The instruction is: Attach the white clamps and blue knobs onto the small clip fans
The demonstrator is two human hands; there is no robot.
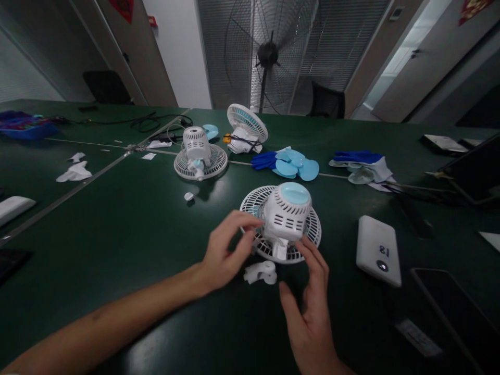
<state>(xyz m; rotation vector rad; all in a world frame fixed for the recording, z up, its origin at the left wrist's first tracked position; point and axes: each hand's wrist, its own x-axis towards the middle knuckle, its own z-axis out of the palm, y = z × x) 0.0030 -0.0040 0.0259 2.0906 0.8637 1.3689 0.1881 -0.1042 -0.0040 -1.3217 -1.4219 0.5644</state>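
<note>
A small white fan with a pale blue cap (288,213) lies grille-down on the dark green table. At its left side is my left hand (230,250), thumb and fingers apart, the fingertips at the edge of the motor housing. My right hand (310,307) is at the fan's lower right, its fingertips by the housing and grille, the thumb spread away. Neither hand holds anything. Between the hands, just below the grille, lies a loose white plastic bracket (261,272). Whether the fingertips press on the fan is hard to tell.
Behind are a second fan (197,148), a third tilted fan (246,127), blue blades (296,164) and blue gloves (357,157). A small white cap (189,197) lies left. To the right are a white device marked 18 (378,250) and a dark phone (453,307).
</note>
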